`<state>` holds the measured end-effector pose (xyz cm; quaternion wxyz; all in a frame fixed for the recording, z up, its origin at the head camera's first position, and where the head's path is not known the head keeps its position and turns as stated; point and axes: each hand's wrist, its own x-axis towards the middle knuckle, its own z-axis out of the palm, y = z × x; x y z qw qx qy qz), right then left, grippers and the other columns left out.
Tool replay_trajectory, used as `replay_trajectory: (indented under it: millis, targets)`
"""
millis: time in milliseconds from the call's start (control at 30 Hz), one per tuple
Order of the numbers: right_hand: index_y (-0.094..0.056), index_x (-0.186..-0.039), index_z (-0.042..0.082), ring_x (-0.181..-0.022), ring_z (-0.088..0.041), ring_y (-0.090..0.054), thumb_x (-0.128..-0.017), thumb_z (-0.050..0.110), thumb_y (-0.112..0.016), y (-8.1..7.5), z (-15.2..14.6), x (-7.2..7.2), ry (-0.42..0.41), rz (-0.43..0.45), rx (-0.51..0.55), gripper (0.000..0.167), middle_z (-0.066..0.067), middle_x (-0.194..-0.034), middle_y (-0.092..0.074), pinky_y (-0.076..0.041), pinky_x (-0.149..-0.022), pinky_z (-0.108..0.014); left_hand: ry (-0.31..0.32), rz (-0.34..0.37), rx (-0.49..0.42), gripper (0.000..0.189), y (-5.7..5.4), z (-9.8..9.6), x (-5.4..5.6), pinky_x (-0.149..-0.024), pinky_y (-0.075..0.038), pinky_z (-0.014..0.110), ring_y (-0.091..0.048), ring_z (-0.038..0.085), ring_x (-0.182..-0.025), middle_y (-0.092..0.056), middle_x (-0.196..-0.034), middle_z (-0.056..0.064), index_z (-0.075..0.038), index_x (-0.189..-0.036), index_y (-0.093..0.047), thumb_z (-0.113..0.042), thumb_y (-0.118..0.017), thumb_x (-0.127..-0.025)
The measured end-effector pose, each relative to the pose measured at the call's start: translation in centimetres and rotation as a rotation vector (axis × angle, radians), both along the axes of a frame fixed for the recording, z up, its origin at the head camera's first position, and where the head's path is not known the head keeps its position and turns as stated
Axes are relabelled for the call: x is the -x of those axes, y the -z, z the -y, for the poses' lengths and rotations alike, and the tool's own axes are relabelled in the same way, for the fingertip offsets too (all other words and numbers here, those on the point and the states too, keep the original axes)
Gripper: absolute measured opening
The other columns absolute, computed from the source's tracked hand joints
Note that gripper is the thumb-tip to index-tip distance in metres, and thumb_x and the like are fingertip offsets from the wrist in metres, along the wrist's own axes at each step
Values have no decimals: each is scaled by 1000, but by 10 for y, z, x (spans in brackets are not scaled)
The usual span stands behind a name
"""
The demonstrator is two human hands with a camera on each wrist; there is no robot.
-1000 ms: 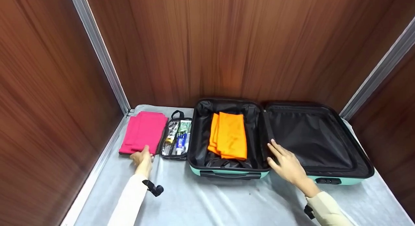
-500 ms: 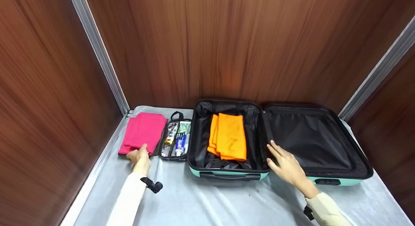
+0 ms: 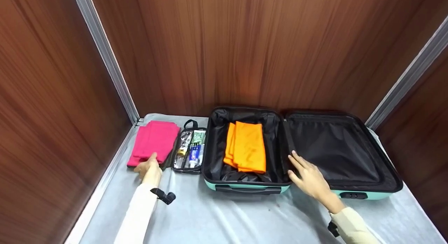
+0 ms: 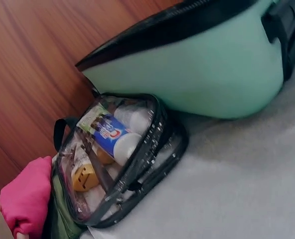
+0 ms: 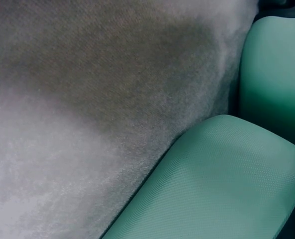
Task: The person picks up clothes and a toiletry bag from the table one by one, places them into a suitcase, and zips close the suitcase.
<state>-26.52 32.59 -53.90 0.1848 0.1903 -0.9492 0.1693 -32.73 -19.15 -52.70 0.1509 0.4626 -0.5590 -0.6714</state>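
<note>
Since a second ago, the left hand [image 3: 148, 168] has been drawn slightly leftward, and more dark green cloth [image 4: 63, 211] is exposed beneath the folded pink cloth [image 3: 155, 139], whose near edge is pinched by that hand; its other fingers are partly hidden. The right hand [image 3: 308, 175] is rested, unmoved and straight-fingered, where the halves of the suitcase [image 4: 197, 79] meet. Room is offered by the pale bench [image 3: 238, 219] before the suitcase. A see-through pouch [image 3: 189, 171] is wedged between cloths and suitcase; its contents are blurred.
</note>
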Motion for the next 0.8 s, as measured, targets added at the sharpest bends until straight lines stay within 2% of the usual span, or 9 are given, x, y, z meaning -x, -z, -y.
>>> replay_trajectory:
  millis: [100, 167, 233, 333, 400, 500, 567, 667, 800]
  targets:
    - [-50, -145, 6, -133, -39, -45, -96, 26, -62, -1, 0, 0, 3, 9, 2, 54, -13, -153, -40, -37, -100, -61, -45, -145, -161, 60, -2, 2, 4, -101, -43, 34, -52, 27, -108, -52, -115, 15, 7, -132, -37, -15, -72, -89]
    - [-49, -145, 6, -133, -39, -44, -97, 28, -61, -2, -1, 1, 7, 21, 1, 54, -13, -153, -40, -37, -101, -61, -85, -239, -297, 59, -3, 4, 8, -92, -48, 26, -51, 18, -96, -48, -110, 7, 4, -133, -36, -7, -73, -87]
    - [-49, -146, 7, -134, -39, -44, -98, 29, -59, -2, -1, 1, 8, 28, 1, 54, -12, -154, -39, -36, -101, -61, -79, -266, -364, 63, -3, 8, 11, -90, -48, 23, -49, 15, -98, -45, -113, 5, 3, -136, -36, -7, -74, -87]
    - [-48, -146, 7, -134, -40, -44, -98, 31, -58, -2, -1, 1, 8, 33, 4, 54, -12, -154, -39, -36, -102, -61, -3, -276, -414, 79, 1, 16, 12, -99, -46, 28, -47, 18, -117, -39, -130, 7, 1, -147, -20, -8, -72, -89]
    - [-49, -146, 6, -134, -39, -44, -98, 30, -59, -1, -1, 1, 4, 26, 6, 54, -12, -153, -39, -36, -102, -60, 51, -300, -434, 70, 5, 20, 10, -105, -42, 35, -45, 24, -125, -41, -134, 10, 3, -145, -25, -5, -68, -90]
    - [-49, -145, 6, -134, -39, -44, -97, 29, -60, -1, -1, 1, 4, 17, 7, 54, -13, -153, -40, -36, -102, -60, 103, -311, -438, 44, 13, 25, 7, -106, -41, 39, -51, 30, -117, -46, -123, 12, 1, -127, -35, -2, -61, -91]
    - [-50, -145, 6, -133, -39, -44, -97, 28, -61, -1, 0, 1, 4, 11, 5, 54, -13, -153, -40, -37, -101, -60, 106, -293, -419, 29, 18, 27, 6, -99, -45, 37, -54, 27, -103, -46, -110, 9, -4, -110, -37, -4, -58, -89]
    - [-50, -144, 5, -133, -39, -45, -96, 27, -62, -1, 0, 1, 2, 4, 3, 54, -13, -152, -41, -37, -101, -61, 109, -259, -355, 24, 23, 29, 5, -83, -47, 30, -49, 19, -86, -40, -99, 4, -11, -96, -35, -8, -55, -83]
    - [-50, -144, 5, -132, -40, -46, -96, 27, -62, -1, 0, 1, 3, 5, 0, 54, -14, -152, -41, -37, -101, -60, 70, -230, -254, 15, 26, 27, 4, -69, -38, 23, -40, 17, -85, -37, -99, 3, -13, -81, -36, -10, -49, -73]
